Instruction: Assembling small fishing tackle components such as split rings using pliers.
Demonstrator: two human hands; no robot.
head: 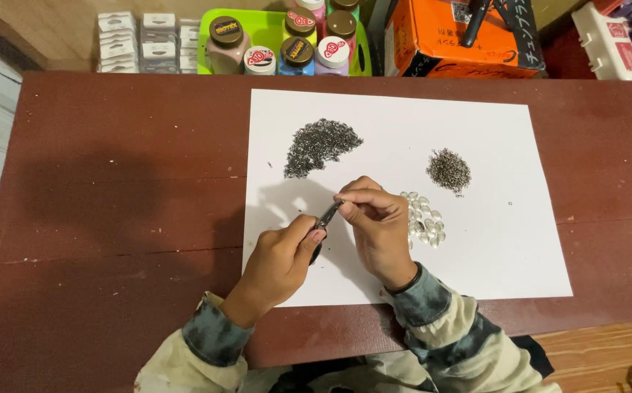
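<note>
Near paper's (490,240) lower edge, left hand (280,263) gripping pliers (321,227), right hand (378,225) pinched shut.

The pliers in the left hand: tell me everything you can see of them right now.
The pliers are small, with dark handles and slim grey metal jaws that look like steel. The left hand grips the handles, so most of them is hidden. The tool slants up and to the right above the white paper sheet, its tip meeting the pinched fingertips of the right hand. Anything held at the tip is too small to make out.
</note>
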